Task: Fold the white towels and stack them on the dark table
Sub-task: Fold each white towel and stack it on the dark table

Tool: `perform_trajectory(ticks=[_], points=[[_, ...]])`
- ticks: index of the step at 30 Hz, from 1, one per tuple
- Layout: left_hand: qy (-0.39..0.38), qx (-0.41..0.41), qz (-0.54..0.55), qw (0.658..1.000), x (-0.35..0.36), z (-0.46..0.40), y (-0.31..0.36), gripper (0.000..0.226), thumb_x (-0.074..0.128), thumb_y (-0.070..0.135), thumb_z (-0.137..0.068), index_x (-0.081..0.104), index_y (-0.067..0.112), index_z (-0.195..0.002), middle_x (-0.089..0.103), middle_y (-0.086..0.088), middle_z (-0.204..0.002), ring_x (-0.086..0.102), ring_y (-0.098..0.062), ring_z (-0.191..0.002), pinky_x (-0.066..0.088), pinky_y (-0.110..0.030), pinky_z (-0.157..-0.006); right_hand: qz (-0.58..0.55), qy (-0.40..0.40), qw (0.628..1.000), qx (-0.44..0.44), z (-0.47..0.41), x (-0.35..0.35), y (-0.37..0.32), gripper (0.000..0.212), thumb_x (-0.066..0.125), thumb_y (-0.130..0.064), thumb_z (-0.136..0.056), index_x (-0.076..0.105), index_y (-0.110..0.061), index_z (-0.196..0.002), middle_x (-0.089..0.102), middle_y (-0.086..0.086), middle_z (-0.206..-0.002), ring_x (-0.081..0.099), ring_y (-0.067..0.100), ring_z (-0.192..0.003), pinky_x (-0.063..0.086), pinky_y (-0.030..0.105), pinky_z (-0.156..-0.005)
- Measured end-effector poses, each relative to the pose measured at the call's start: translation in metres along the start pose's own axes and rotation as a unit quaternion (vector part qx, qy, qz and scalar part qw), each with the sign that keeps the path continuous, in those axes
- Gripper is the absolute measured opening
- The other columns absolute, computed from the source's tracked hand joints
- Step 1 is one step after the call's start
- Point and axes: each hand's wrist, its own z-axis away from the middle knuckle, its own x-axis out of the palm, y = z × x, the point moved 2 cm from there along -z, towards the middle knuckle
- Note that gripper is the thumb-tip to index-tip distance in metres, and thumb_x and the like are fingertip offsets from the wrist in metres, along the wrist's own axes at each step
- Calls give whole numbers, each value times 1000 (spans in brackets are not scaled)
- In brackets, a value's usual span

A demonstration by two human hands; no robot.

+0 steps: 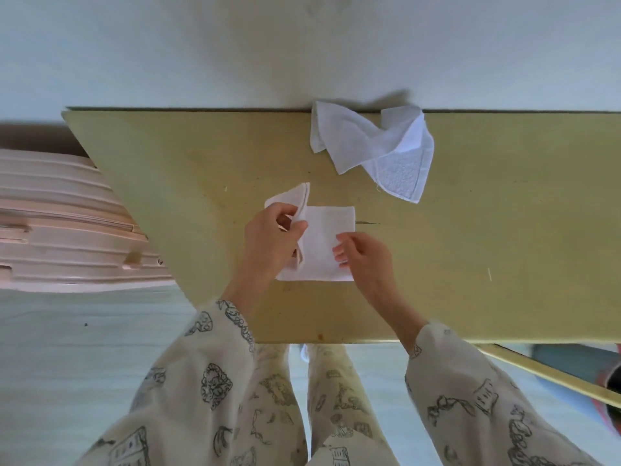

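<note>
Loose cream sleeves (208, 381) and matching trousers (339, 398), printed all over with dark sketch-like drawings.

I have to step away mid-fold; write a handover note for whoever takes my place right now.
Left hand: grip pinches the raised left flap of the towel being folded.
Right hand: fingers rest on that towel's right edge, near the table's front.
Done: this towel is partly folded.
Left: finish the fold, then fold the crumpled towel at the far edge and stack both.
</note>
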Motion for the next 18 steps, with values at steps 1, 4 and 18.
perform_trajectory(ticks=[1, 4, 18], points=[[-1, 9, -9, 1000, 12, 0, 1, 21, 63, 18, -85, 62, 12, -105, 54, 11, -78, 57, -16, -77, 53, -35, -77, -37, 0, 999, 26, -2, -5, 3, 20, 49, -10, -93, 66, -2, -98, 66, 2, -74, 62, 16, -67, 56, 30, -68], [-21, 15, -49, 998, 42, -1, 0, 21, 60, 17, -87, 61, 11, -107, 58, 5, -88, 52, -10, -79, 35, -11, -67, -81, -13, 995, 61, -6, -11, 9, 16, 54, -10, -91, 67, -1, -93, 66, 6, -71, 63, 18, -64, 56, 27, -62], [-79, -53, 53, 994, 63, 3, -8, 26, 48, 10, -94, 60, 10, -116, 68, -7, -103, 64, -15, -83, 56, -31, -80, -27, -9, 997, 76, -13, -8, 12, 26, 59, -28, -87, 69, -6, -80, 69, 19, -82, 66, 36, -82, 54, 53, -77]])
